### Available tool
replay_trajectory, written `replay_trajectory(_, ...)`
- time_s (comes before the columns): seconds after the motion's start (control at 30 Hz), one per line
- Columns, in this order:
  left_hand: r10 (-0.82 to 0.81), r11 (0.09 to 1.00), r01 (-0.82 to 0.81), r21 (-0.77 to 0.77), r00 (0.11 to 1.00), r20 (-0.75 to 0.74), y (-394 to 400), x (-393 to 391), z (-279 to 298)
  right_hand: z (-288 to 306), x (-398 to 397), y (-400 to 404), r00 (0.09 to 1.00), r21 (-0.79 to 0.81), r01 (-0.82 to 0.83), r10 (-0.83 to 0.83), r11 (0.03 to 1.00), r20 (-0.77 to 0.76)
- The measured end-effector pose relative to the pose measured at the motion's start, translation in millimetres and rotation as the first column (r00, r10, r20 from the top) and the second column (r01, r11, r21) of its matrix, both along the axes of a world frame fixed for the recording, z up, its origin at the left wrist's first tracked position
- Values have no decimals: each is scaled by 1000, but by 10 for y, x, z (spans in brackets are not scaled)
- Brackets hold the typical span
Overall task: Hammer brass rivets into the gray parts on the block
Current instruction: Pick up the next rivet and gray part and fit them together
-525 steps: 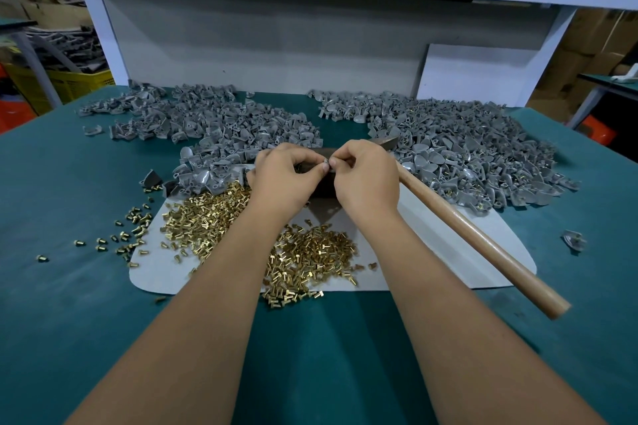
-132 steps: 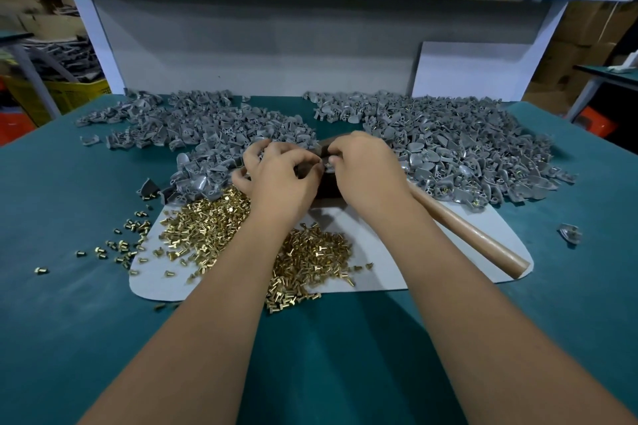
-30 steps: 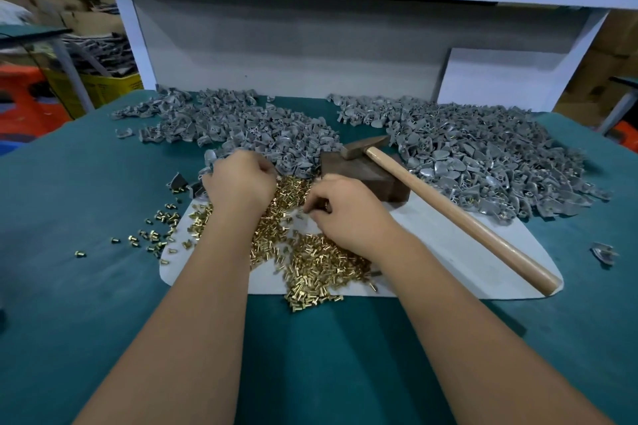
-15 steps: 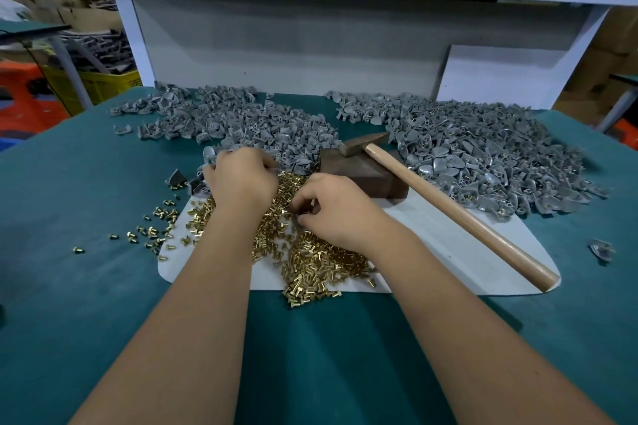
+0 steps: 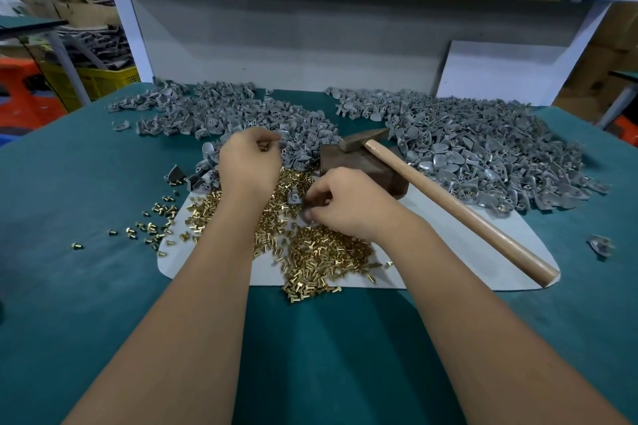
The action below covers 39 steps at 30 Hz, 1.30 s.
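My left hand (image 5: pixel 248 162) hovers at the near edge of the left pile of gray parts (image 5: pixel 241 114), its fingers curled in a pinch on a small piece that is mostly hidden. My right hand (image 5: pixel 345 203) is low over the brass rivets (image 5: pixel 321 252), fingers curled, and a single gray part (image 5: pixel 295 197) sits at its fingertips. Just behind the right hand is the dark block (image 5: pixel 362 166), with nothing gray on top of it. The hammer (image 5: pixel 448 203) lies with its head on the block and nobody holds it.
A white sheet (image 5: pixel 466 262) under the rivets and block covers the green table (image 5: pixel 86 183). A second, larger heap of gray parts (image 5: pixel 483 155) fills the right rear. Loose rivets (image 5: pixel 152 224) are scattered at the left, and one stray gray part (image 5: pixel 600 245) lies at the far right.
Both hands left the block and came down: the left to the gray pile, the right onto the rivets, sliding slightly left. The hammer and block have not moved.
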<state>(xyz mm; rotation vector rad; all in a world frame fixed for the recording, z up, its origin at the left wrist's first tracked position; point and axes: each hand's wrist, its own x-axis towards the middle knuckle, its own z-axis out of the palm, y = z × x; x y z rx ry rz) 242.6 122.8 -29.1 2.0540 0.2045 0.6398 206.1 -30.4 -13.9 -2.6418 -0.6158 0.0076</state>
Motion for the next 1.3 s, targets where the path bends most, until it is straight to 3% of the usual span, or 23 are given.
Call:
replay_trajectory(0.13, -42, 984, 41, -175, 999, 0, -35, 20, 11, -23, -39, 88, 996, 58, -88, 88, 994, -1)
replay_trajectory(0.47, -151, 903, 125, -410, 988, -33, -129, 17, 59, -51, -114, 276, 991, 21, -130, 129, 991, 35)
replay_trajectory(0.93, -289, 824, 261, -503, 957, 23, -165, -10, 64, 12, -94, 83, 995, 107, -103, 102, 989, 17)
replay_trajectory(1.03, -284, 844, 249, -474, 959, -3, -206, -41, 89, 77, -74, -16, 998, 299, -22, 3, 954, 63)
replay_trajectory(1.13, -271, 890, 247, -383, 963, -9, -312, -82, 113, 142, 8, -197, 967, 525, 108, -211, 844, 141)
replay_trajectory(1.2, -313, 883, 300, -360, 949, 24, -401, -117, 129, 132, 56, -311, 911, 487, 167, -324, 857, 257)
replay_trajectory(1.3, -383, 861, 382, -337, 921, 66, -509, -173, 141, 50, 100, -384, 805, 363, 185, -353, 913, 478)
